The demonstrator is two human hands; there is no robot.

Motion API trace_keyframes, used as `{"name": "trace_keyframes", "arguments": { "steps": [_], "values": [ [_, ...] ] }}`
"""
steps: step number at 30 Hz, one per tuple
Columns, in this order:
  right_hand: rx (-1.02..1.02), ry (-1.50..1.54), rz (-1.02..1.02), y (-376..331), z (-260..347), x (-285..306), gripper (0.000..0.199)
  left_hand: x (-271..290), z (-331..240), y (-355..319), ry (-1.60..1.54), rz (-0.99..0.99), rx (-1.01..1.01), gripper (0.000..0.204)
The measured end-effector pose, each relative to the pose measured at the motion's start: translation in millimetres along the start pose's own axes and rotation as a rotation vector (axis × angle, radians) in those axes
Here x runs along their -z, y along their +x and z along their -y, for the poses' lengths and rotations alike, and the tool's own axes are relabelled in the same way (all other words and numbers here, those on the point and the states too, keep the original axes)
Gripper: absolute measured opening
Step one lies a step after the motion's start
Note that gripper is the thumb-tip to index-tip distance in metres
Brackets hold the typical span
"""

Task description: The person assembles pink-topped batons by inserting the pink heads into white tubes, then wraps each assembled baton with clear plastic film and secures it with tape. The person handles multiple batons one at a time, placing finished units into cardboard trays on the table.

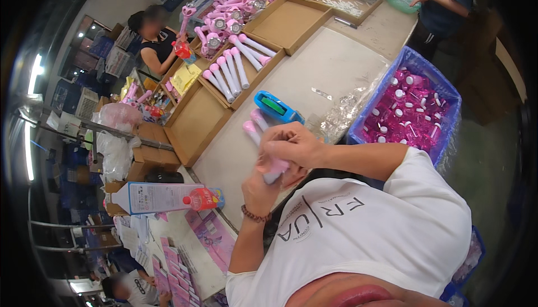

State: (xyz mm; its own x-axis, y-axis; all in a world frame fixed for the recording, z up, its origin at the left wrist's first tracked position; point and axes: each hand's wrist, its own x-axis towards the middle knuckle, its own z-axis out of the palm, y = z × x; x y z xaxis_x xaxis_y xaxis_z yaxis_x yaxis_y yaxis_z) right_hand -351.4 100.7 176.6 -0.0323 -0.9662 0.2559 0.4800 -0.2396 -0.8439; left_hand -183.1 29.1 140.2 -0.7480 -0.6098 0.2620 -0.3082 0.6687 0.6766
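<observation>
My right hand (pixel 294 145) and my left hand (pixel 262 186) come together at the table's near edge, both with curled fingers. Between them is a short pink-and-white stick (pixel 276 169), partly covered by the fingers and slightly blurred. Just beyond my hands lie two more pink-tipped white sticks (pixel 252 130). A blue oblong case (pixel 278 107) with a green middle rests beside these. Farther off, a cardboard tray (pixel 250 86) holds several similar white sticks with pink ends (pixel 228 71).
At right stands a blue-lined crate (pixel 367 102) of pink bottles with white caps. Small clear pieces (pixel 343 111) litter the table near it. Pink toy parts (pixel 230 12) are heaped at the back. A carton (pixel 162 196) and red bottle (pixel 203 199) stand left. Other people work around the table.
</observation>
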Motion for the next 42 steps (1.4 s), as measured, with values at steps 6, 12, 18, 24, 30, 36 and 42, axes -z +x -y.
{"name": "trace_keyframes", "arguments": {
  "steps": [6, 12, 18, 24, 30, 36, 42],
  "values": [
    [-0.047, 0.077, 0.126, 8.8, -5.8, -11.2, 0.021, 6.8, 17.3, 2.2, -0.795, 0.409, -0.155, 0.052],
    [0.074, 0.073, -0.525, 21.4, -29.6, -29.6, 0.021, -21.5, 33.5, 23.0, -0.434, -0.096, 0.049, 0.056],
    [0.071, 0.444, -0.233, 40.1, 1.8, 5.0, 0.038, -8.2, 48.3, 3.1, -0.42, 0.244, 0.1, 0.056],
    [0.072, 0.481, -0.401, 48.0, -10.0, 7.7, 0.054, -22.9, 62.7, -15.5, -0.263, 0.176, 0.249, 0.039],
    [0.483, 0.19, -0.469, 65.1, -39.9, -14.8, 0.032, -52.5, 59.5, -15.9, -0.08, -0.134, 0.305, 0.043],
    [0.219, 0.222, -0.019, 63.0, -29.5, -3.8, 0.016, -18.9, 28.1, -8.3, -0.49, 0.231, 0.399, 0.029],
    [-0.006, 0.326, 0.231, 51.8, -37.3, -25.6, 0.015, -9.7, 58.0, -6.6, -1.126, 0.598, -0.02, 0.03]
  ]
}}
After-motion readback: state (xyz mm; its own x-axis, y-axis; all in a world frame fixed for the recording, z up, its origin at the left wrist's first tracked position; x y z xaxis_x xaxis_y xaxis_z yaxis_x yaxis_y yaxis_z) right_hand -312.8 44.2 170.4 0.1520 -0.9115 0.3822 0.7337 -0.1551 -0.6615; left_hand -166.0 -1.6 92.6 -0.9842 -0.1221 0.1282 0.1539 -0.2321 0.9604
